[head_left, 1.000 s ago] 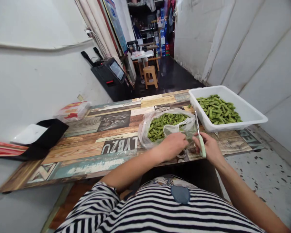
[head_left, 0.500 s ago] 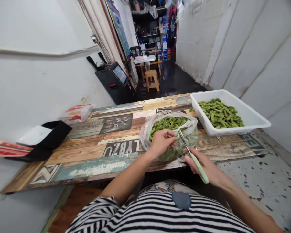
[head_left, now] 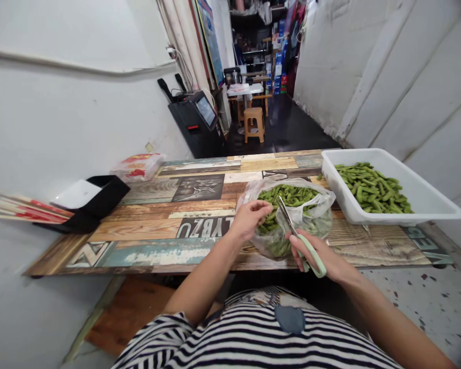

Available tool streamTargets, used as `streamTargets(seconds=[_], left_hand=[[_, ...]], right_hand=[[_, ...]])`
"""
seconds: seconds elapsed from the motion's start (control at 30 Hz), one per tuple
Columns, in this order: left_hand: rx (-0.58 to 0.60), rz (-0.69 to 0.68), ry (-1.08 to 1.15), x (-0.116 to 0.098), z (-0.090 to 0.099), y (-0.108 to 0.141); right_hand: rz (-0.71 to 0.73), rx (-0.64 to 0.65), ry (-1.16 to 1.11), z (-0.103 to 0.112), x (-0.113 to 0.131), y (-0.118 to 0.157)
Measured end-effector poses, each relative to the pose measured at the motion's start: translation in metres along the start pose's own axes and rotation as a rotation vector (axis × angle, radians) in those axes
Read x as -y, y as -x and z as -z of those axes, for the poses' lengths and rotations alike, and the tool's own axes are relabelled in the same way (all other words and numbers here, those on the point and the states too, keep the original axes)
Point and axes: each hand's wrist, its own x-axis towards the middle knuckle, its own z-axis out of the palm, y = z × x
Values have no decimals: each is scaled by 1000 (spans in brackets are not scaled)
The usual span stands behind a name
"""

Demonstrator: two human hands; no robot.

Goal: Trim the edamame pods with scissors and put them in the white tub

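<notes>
Green bean pods (head_left: pixel 290 195) fill an open clear plastic bag (head_left: pixel 322 220) on the table near me. My right hand (head_left: pixel 318 252) is wrapped round the pale green handles of a pair of scissors (head_left: pixel 288 218). Their metal blades point up and away over the bag and look close together. Over the bag's left side, my left hand (head_left: pixel 250 220) has its thumb and fingers drawn together by the pods. Whether a pod is between those fingertips I cannot make out. A white plastic tub (head_left: pixel 426 218) to the right holds a heap of similar pods (head_left: pixel 372 187).
The wood-patterned table (head_left: pixel 146 223) spans the view. On its left are a black holder (head_left: pixel 111 197) with chopsticks (head_left: pixel 30 210) and a red-printed plastic package (head_left: pixel 137 166). Beyond stand a black touchscreen machine (head_left: pixel 194 125) and a stool (head_left: pixel 254 125).
My left hand has drawn back from the scissor tips towards the bag's left side. The scissors remain in my right hand, handles turned a little. The view has shifted left.
</notes>
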Motion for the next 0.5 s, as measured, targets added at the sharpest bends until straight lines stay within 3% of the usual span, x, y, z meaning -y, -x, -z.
streamTargets(seconds=[0.13,0.5], left_hand=[[78,174,250,-1,0,1],[43,189,226,3,-7,12]], right_hand=[[19,5,23,-6,6,3],[24,-43,115,-11,2,3]])
